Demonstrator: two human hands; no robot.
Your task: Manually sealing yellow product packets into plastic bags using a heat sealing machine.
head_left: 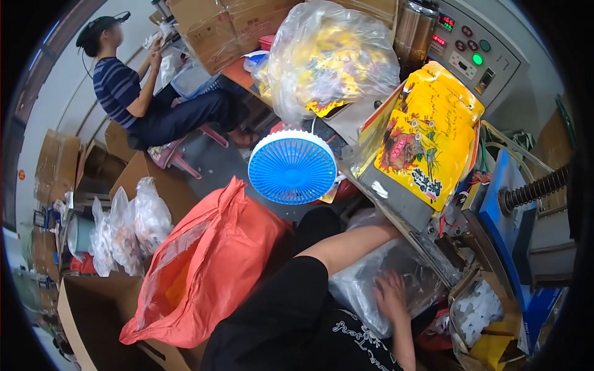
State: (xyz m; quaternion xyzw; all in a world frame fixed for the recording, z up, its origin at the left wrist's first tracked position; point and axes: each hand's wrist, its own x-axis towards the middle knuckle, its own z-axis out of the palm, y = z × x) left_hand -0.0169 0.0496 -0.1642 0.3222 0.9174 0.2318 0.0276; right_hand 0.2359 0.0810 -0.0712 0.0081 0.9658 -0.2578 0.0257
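My left forearm (352,248) reaches from a black sleeve to the right, across a large clear plastic bag (356,287) in my lap. Its hand passes out of sight under the edge of the work table, so its fingers are hidden. Lying on the same bag, my right hand (391,295) has its fingers spread and apart. What the bag holds cannot be made out. On the table above, a stack of yellow printed pouches (427,136) lies near the edge, close to the left wrist.
A blue-and-white fan (292,167) stands ahead. To the left are an open red sack (210,266) and a cardboard box (93,321). A clear bag of yellow pouches (334,55) sits behind, beside a control panel (473,46). Another person (124,93) sits far left. Blue-framed machinery (510,216) stands right.
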